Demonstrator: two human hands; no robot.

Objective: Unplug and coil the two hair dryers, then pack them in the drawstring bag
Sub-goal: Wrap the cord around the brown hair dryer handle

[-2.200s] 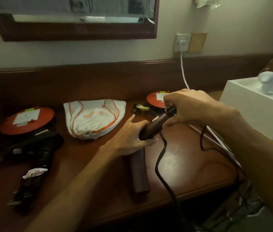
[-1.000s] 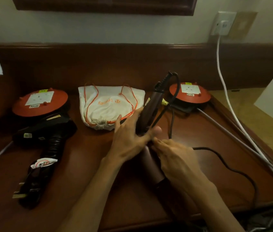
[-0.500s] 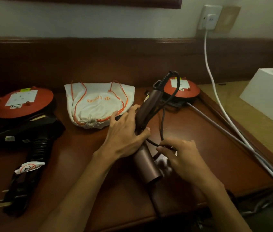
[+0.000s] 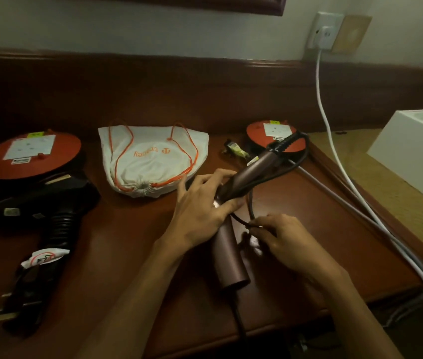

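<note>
The brown hair dryer [image 4: 231, 257] lies near the middle of the wooden desk [image 4: 296, 193], barrel end toward the camera, its folded handle angling up and away toward the right. The left hand [image 4: 200, 211] grips it at the hinge, fingers curled over the handle and thumb tucked beneath. Just beside it, the right hand [image 4: 288, 239] pinches the black cord [image 4: 250, 200] between thumb and curled fingertips; that cord loops up along the handle to its far tip and back down. Behind the hands, the white drawstring bag [image 4: 150, 161] lies flat, orange strings across it, mouth cinched shut and facing the camera; what it holds cannot be seen. Far left, the black hair dryer [image 4: 49, 211] rests on the desk, its cord bundled along the handle and its plug [image 4: 5, 312] at the near end. An orange cable reel [image 4: 28, 156] sits behind it, and a second orange reel [image 4: 272, 136] sits behind the brown dryer's handle. A white cable [image 4: 334, 151] runs down from the wall socket [image 4: 324, 32], and a white box [image 4: 412, 161] stands at the right.
</note>
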